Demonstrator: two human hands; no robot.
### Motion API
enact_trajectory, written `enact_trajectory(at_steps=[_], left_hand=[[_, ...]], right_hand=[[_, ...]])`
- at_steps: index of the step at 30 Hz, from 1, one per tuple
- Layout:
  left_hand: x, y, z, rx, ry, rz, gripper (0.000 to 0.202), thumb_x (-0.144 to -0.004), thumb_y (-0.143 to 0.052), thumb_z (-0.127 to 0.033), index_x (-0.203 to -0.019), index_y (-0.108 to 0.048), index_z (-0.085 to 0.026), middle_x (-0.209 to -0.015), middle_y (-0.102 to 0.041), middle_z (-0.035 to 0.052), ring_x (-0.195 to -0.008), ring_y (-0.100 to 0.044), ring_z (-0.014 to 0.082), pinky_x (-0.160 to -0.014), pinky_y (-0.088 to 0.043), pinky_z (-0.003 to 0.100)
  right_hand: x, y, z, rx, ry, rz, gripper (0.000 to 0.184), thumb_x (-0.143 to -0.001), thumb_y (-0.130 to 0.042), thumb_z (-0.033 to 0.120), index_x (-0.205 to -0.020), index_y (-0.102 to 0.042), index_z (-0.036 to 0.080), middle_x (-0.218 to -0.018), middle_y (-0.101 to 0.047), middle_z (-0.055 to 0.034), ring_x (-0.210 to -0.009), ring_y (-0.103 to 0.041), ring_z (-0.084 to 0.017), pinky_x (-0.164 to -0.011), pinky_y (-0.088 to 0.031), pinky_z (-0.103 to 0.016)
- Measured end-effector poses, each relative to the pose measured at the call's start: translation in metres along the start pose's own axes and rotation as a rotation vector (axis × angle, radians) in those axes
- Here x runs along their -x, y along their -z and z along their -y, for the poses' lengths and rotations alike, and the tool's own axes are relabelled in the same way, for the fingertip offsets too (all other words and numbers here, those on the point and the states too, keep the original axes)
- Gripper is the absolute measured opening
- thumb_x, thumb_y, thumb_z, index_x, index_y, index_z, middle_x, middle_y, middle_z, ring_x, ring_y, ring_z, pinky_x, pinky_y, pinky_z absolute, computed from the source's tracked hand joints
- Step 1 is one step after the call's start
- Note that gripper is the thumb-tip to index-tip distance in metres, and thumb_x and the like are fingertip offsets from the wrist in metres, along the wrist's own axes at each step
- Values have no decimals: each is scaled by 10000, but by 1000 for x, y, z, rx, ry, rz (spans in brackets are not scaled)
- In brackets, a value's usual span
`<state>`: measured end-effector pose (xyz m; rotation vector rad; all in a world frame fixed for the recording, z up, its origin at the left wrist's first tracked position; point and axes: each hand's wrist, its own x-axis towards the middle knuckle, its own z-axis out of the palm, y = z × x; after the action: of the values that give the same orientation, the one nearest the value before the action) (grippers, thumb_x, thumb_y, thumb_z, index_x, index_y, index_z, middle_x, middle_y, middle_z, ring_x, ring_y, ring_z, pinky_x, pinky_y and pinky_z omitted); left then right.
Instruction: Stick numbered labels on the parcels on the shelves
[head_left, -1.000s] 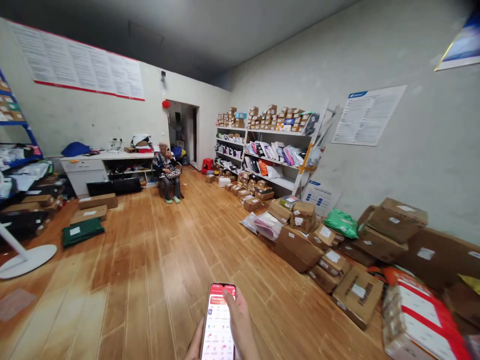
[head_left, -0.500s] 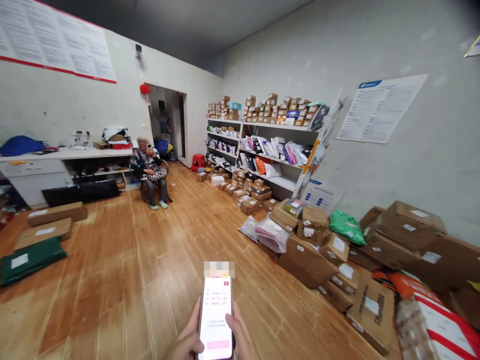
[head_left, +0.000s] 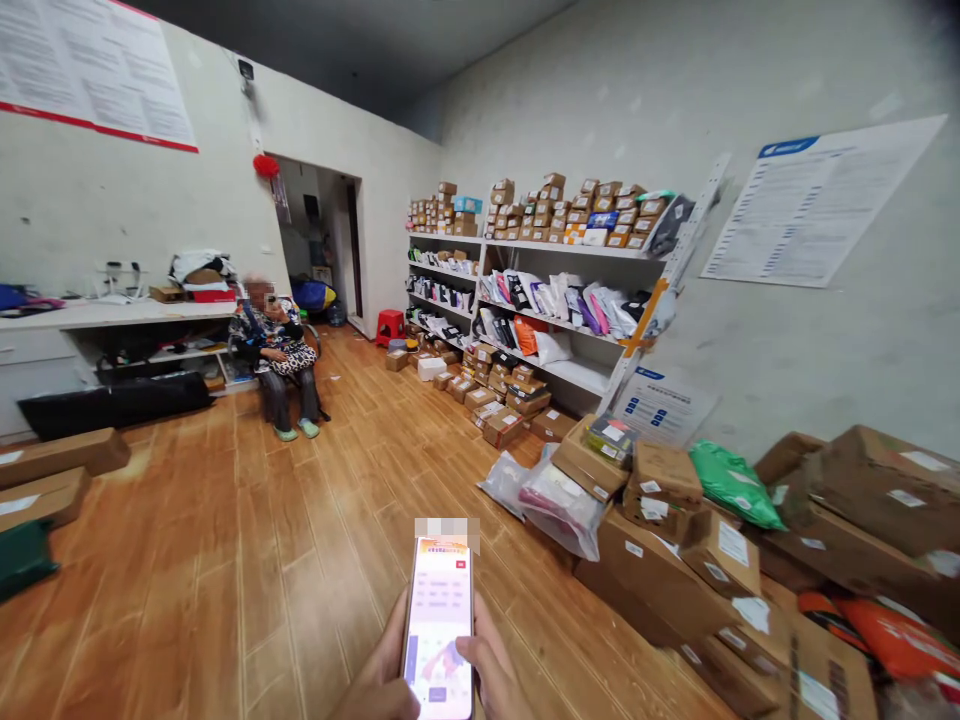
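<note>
A smartphone (head_left: 439,620) stands upright at the bottom middle, its lit screen facing me. My left hand (head_left: 381,670) is closed around its left edge, the thumb low by the screen. On the opposite edge, my right hand (head_left: 491,660) grips the phone too, with its thumb over the screen. A pink and white page with a picture in its lower half shows on the display; the text is too blurred to read. The phone's top is covered by a pixelated patch.
Cardboard boxes (head_left: 660,580) and a green parcel (head_left: 735,482) are piled along the right wall. Shelves (head_left: 570,248) of parcels stand farther back, near a red stool (head_left: 391,326). A seated person (head_left: 277,350) is beside a white desk (head_left: 150,314). More boxes (head_left: 67,455) lie on the left floor.
The view has moved forward, so the shelves and right-hand boxes look nearer. On the phone's screen, a picture has appeared in the lower half. Both hands still hold the phone.
</note>
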<state>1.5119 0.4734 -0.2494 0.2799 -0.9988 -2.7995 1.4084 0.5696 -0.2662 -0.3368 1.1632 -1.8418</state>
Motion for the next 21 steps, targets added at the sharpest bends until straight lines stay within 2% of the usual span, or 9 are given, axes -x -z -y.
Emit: enact_trajectory(at_steps=[3, 7, 9, 11, 14, 17, 19, 21], left_hand=[[-47, 10, -25, 13, 15, 20, 1169, -453, -468, -45, -1421, 151, -265, -1210, -598, 64, -1006, -598, 267, -734, -432, 300], [-100, 18, -54, -35, 3, -54, 1159, -448, -466, -64, -1422, 130, -265, -1226, -594, 58, -1007, -593, 267, -685, -440, 284], [-122, 24, -66, -43, -16, -106, 1161, -443, -461, -61, -1422, 138, -243, -1195, -613, 57, -1016, -584, 255, -756, -448, 303], [-141, 31, -75, -23, -43, -132, 1171, -434, -459, -59, -1422, 146, -232, -1174, -624, 52, -1019, -579, 245, -808, -444, 316], [-167, 49, -87, -3, -14, -131, 1158, -447, -465, -75, -1428, 122, -261, -1162, -629, 48, -916, -610, 235, -723, -451, 303], [-196, 71, -103, -44, 15, -170, 1160, -459, -468, -69, -1423, 139, -290, -1169, -626, 45, -886, -615, 238, -661, -436, 291], [-220, 87, -118, -48, 24, -179, 1164, -457, -468, -66, -1421, 143, -297, -1193, -615, 39, -927, -609, 242, -656, -423, 282], [-245, 103, -138, -24, 24, -142, 1179, -447, -472, -74, -1414, 171, -279, -1200, -615, 39, -921, -612, 242, -667, -416, 283]], right_hand=[[-47, 2, 28, -10, -39, 103, 710, -601, -650, 309, -1260, -416, 188, -1029, -697, -63, -922, -645, -274, -736, -493, -342], [-102, 1, 61, 142, 22, 219, 803, -556, -703, 246, -1265, -329, 196, -956, -696, -60, -790, -655, -243, -687, -481, -338], [-125, 0, 72, 232, 9, 198, 828, -546, -693, 153, -1266, -288, 212, -926, -697, -49, -771, -652, -230, -702, -484, -351], [-147, 0, 79, 234, 2, 184, 841, -543, -700, 140, -1261, -270, 214, -951, -694, -56, -808, -649, -230, -724, -488, -355], [-181, 1, 81, 83, -49, 173, 899, -562, -751, 300, -1283, -226, 185, -1010, -690, -89, -811, -653, -235, -691, -491, -336], [-221, -1, 79, 3, -90, 41, 1008, -591, -754, 443, -1331, -139, 142, -977, -707, -109, -736, -661, -236, -642, -487, -327], [-252, -3, 79, -23, -78, -6, 1029, -601, -739, 424, -1353, -102, 126, -962, -716, -113, -729, -665, -249, -647, -484, -336], [-286, -4, 80, -96, -106, 33, 1006, -584, -692, 319, -1371, -92, 141, -989, -715, -102, -785, -670, -271, -668, -480, -350]])
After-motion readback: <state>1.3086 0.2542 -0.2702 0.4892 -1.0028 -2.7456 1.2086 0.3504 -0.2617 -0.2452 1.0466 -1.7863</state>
